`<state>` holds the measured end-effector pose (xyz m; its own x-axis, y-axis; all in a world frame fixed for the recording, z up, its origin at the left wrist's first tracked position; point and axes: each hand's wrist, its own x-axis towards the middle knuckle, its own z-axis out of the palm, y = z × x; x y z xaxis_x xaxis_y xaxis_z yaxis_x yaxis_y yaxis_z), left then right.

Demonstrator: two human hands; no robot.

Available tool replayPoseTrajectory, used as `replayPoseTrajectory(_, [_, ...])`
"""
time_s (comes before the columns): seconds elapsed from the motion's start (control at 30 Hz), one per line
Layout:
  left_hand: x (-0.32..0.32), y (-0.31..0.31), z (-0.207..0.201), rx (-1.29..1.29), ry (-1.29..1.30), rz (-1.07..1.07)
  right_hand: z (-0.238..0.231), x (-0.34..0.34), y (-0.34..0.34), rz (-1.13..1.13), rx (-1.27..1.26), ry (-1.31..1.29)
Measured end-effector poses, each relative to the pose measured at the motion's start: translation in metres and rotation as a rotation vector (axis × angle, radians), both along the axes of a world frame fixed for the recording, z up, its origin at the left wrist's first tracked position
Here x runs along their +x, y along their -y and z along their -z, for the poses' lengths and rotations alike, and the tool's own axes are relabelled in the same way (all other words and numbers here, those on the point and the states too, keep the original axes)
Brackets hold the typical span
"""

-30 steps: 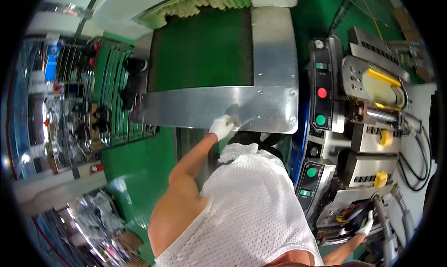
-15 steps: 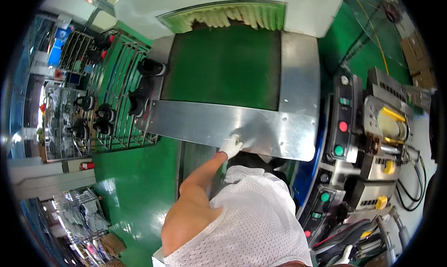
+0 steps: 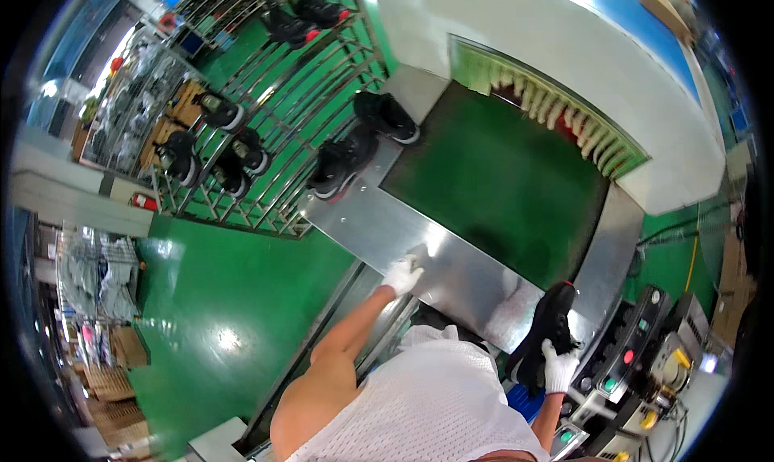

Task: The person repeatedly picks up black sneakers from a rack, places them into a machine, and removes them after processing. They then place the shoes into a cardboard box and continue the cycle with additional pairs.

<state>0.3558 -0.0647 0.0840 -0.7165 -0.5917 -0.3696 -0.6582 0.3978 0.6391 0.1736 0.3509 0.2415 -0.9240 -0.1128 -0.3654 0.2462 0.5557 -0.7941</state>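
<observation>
My right hand [image 3: 559,368], in a white glove, grips a black shoe [image 3: 551,323] at the right front corner of the metal table. The shoe tilts lengthwise, partly over the table's edge. My gloved left hand [image 3: 403,276] rests at the front edge of the metal tabletop [image 3: 372,217], fingers lying on it with nothing in them. Beyond the metal lies a green conveyor belt [image 3: 492,188]. More black shoes [image 3: 385,117] stand on the table's left corner, out of reach of both hands.
A white machine housing [image 3: 556,67] with a fringed curtain [image 3: 556,111] spans the belt's far end. To the left, a metal rack [image 3: 282,111] carries several black shoes. Control panels with buttons [image 3: 625,357] stand at the right, close to my right hand.
The view has turned toward the left-hand rack. My right hand has come into sight with a black shoe at the table's right. My left hand stays at the front edge.
</observation>
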Motion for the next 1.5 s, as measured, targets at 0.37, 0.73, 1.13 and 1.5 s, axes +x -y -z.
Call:
replayPoseTrajectory(0.37, [0.193,-0.025,0.007,0.055,0.280,-0.538,0.097,0.005,0.187,-0.685,0.233,-0.337])
replayPoseTrajectory(0.73, [0.004,0.204,-0.109,-0.287,-0.345,-0.385,0.096,0.000,0.181,-0.861,0.259,-0.228])
replayPoseTrajectory(1.13, [-0.249,0.626,-0.284,-1.071,-0.406,-0.376,0.108,-0.025,0.210,-0.848,0.541,0.091])
replayPoseTrajectory(1.5, [-0.285,0.738,-0.294,-1.248,0.076,-0.402,0.080,-0.023,0.229,-0.795,0.610,0.300])
